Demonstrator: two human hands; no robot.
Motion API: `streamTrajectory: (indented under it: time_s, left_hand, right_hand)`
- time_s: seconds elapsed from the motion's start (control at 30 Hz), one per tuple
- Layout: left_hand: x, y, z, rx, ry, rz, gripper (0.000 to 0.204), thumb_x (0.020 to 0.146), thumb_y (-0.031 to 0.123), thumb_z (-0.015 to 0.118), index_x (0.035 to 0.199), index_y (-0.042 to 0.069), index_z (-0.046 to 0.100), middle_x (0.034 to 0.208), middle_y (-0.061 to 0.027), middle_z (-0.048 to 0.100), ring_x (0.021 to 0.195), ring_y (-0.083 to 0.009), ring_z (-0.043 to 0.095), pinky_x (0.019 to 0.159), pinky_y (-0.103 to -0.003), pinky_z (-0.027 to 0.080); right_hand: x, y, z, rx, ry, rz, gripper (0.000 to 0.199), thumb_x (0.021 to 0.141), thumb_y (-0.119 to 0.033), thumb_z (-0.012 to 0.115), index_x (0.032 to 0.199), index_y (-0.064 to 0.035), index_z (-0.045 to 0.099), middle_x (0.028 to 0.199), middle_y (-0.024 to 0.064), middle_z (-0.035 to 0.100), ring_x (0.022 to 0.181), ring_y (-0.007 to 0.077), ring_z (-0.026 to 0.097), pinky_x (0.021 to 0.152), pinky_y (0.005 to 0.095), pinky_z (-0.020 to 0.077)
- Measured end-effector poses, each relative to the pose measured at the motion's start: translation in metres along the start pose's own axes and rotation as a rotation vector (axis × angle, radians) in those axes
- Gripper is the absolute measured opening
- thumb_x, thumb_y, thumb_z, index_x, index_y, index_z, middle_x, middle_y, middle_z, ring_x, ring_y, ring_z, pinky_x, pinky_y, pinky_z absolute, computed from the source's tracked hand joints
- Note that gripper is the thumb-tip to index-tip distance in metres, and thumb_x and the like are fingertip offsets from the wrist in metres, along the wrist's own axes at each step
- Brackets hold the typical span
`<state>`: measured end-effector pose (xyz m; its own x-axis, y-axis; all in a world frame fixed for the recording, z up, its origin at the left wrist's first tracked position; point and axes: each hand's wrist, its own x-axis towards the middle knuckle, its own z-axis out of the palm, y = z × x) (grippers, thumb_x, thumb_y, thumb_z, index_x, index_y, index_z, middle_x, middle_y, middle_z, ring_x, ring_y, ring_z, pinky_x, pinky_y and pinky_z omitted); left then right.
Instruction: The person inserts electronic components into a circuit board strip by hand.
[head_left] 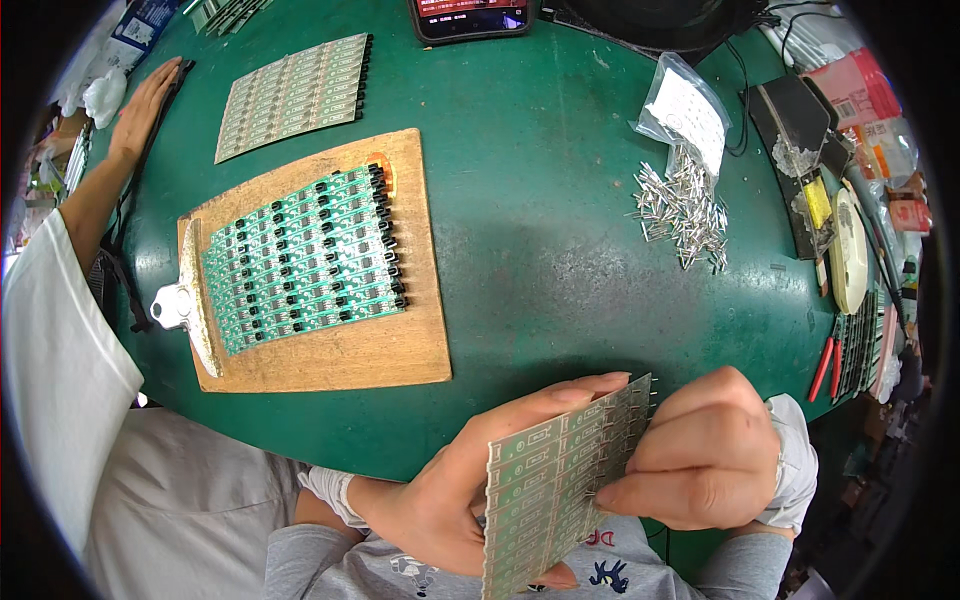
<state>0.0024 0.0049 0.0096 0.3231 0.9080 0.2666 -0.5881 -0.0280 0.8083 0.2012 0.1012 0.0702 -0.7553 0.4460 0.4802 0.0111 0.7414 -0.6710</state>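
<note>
My left hand (440, 500) grips a greenish circuit board panel (535, 490) by its edges, holding it tilted up in front of me. Thin metal leads stick out along the panel's right side. Against that side, my right hand (705, 455) is closed in a pinch, its thumb tip touching the board's face among the leads. Whatever lies between those fingers is too small and hidden to make out. Farther off on the right, a pile of small silver metal pins (685, 215) spills from a clear plastic bag (688, 110).
A wooden clipboard (430, 340) carries a populated green board panel (300, 260); another panel (295, 95) lies behind it. A phone (470, 20) stands at the back. Red-handled pliers (822, 370) lie right. Another person's hand (145, 110) rests at the left table edge.
</note>
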Motion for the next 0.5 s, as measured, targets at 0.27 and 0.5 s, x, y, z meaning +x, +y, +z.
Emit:
streamTrajectory:
  time_s: [0.27,0.5]
  left_hand:
    - [-0.002,0.000,0.000,0.002,-0.006,-0.013,0.106,0.074,0.014,0.088,0.149,-0.004,0.014,0.156,-0.0323,0.019,0.144,-0.0362,0.029,0.116,-0.046,0.030]
    - [0.002,0.010,0.010,-0.060,0.047,-0.112,0.096,0.077,0.020,0.084,0.147,0.000,0.022,0.156,-0.0276,0.023,0.144,-0.0341,0.030,0.117,-0.047,0.029]
  right_hand:
    - [-0.006,-0.007,-0.005,-0.246,-0.115,-0.207,0.027,0.071,-0.007,0.072,0.097,-0.0123,0.075,0.093,-0.0015,0.060,0.085,0.0130,0.054,0.062,0.0230,0.0409]
    - [-0.021,-0.006,-0.006,-0.367,-0.076,-0.248,0.026,0.073,-0.009,0.072,0.099,-0.0136,0.075,0.094,-0.0011,0.062,0.083,0.0125,0.055,0.062,0.0245,0.0411]
